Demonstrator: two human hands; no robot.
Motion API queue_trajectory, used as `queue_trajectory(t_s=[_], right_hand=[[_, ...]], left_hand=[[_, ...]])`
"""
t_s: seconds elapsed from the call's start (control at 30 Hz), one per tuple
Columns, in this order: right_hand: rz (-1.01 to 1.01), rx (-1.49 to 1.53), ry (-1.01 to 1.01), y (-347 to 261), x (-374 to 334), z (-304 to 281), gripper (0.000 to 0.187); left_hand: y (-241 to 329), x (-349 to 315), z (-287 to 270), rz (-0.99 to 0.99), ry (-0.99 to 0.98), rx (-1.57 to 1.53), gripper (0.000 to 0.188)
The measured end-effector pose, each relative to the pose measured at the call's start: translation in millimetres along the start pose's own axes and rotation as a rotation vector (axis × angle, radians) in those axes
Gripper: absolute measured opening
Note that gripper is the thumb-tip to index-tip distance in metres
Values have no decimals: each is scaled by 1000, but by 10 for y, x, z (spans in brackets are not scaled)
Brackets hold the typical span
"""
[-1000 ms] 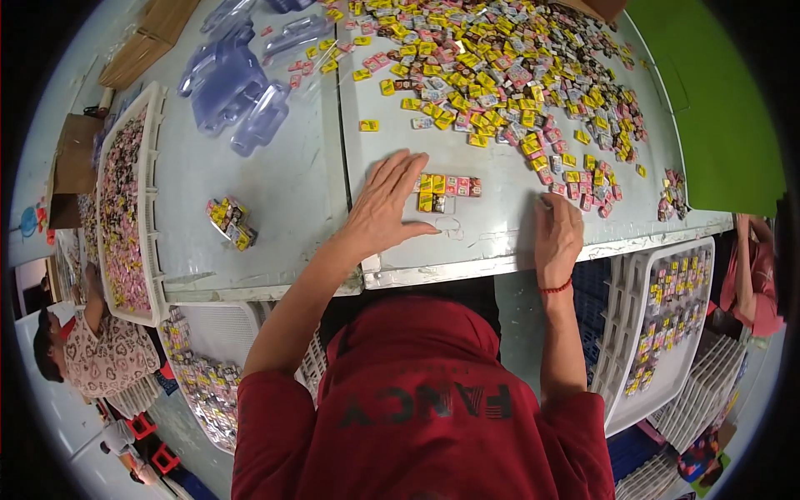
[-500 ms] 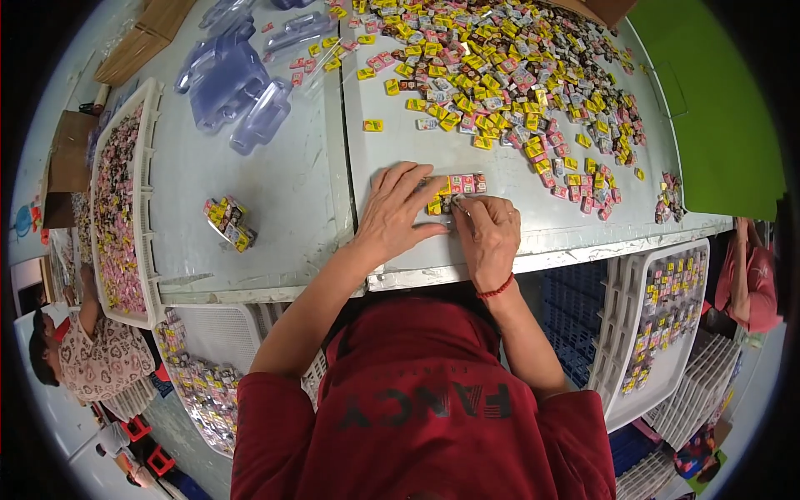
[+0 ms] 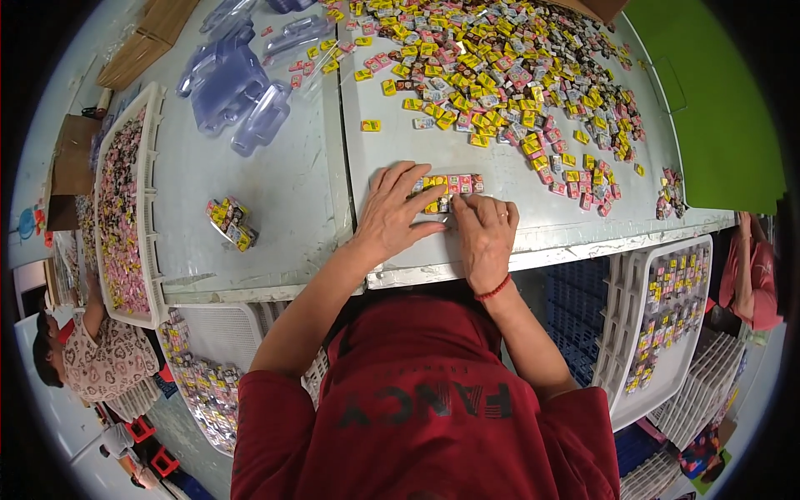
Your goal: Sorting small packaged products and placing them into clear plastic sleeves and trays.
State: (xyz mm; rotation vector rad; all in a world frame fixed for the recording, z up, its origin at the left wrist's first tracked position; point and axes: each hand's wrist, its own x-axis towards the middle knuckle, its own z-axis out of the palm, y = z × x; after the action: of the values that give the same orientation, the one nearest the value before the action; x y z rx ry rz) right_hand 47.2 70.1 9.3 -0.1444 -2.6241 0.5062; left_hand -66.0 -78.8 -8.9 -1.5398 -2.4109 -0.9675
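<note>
Packet block (image 3: 465,183): right hand (image 3: 488,237) now at it, earlier apart

Dark red short-sleeved shirt (image 3: 425,454), black lettering (image 3: 442,400); red right-wrist bracelet (image 3: 493,289), apparently beaded.

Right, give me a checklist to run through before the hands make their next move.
1. Left hand spread at the left end of the small rectangular block of yellow, pink and brown packets: ok.
2. Right hand at the block's near row: ok.
3. Near row filled to the right end: cannot tell, fingers cover it.
4. Packet pinched in the right hand: cannot tell.
5. Broad heap of loose multicoloured packets apart from the block: ok.
</note>
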Motion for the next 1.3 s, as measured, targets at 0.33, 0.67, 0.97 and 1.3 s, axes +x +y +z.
queue_trajectory(t_s=[0.33,0.67,0.97,1.3], right_hand=[[216,188,171,267,-27,-98,27],[322,252,-101,540,251,86,30],[305,349,-121,558,232,123,30],[296,318,-203,707,194,98,31]], left_hand=[[-46,13,-269,-294,134,-186,35],[-75,472,-250,-486,-219,-70,21],[-112,370,-162,-621,-228,-208,22],[40,294,43,-671,-78,-190,16]])
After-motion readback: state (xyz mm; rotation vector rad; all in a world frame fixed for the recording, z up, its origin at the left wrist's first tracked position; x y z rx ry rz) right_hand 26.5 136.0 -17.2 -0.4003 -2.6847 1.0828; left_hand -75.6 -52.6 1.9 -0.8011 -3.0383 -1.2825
